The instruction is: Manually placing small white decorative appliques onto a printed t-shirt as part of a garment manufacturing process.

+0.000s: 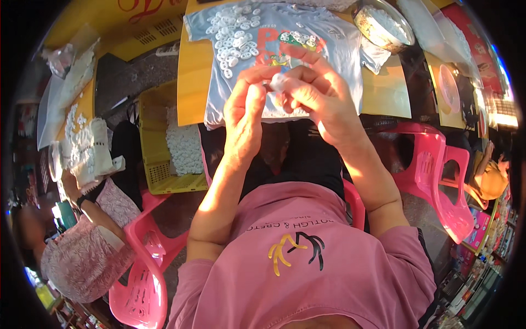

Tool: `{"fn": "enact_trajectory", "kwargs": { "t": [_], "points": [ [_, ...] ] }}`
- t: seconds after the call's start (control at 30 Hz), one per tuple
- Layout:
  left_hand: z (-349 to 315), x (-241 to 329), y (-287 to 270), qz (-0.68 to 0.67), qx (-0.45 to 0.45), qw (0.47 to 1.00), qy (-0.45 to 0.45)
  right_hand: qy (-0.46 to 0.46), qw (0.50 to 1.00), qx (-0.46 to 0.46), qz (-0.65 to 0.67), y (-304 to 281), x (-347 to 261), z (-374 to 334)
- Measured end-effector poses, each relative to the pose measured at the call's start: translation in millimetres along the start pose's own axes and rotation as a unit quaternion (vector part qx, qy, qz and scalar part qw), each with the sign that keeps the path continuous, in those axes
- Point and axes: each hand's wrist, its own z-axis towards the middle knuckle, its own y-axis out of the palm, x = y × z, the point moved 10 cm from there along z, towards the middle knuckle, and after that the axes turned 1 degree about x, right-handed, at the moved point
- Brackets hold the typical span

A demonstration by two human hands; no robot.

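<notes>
Above the near part of a light blue T-shirt [339, 71] spread on the table, my two hands meet at the fingertips. My right hand [327, 98] pinches a small white plastic piece [278, 83] between thumb and forefinger. My left hand [245, 109] is closed in a pinch right beside it; what sits between its fingertips is too small to make out. Beyond my left hand lies a pile of white oval pieces with holes [235, 41]. A smaller group of such pieces [300, 38] rests on the shirt's print, past my right hand.
A round bowl of white pieces [406, 34] stands at the far right. A yellow crate [154, 159] holding more white pieces is at lower left. Pink plastic chairs [137, 293] [430, 159] flank me. Another person [90, 252] sits at the left, beside a table with white pieces.
</notes>
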Motion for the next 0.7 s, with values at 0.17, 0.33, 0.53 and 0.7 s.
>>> {"fn": "enact_trajectory", "kwargs": {
  "t": [0.17, 0.33, 0.53, 0.7],
  "points": [
    [-2, 9, 15, 0.011, -0.077, 0.996, 0.052, 0.060, 0.996, -0.027, 0.055, 9, 9, -6],
    [-3, 8, 18, -0.069, -0.091, 0.993, 0.027, 0.057, 0.989, -0.035, 0.134, 20, 13, -9],
    [-6, 10, 10, -0.140, -0.057, 0.989, 0.002, 0.002, 0.989, -0.056, 0.140, 28, 10, -11],
    [-4, 16, 8, -0.106, -0.068, 0.991, 0.054, -0.025, 0.988, -0.040, 0.149, 36, 14, -14]
  ]
}}
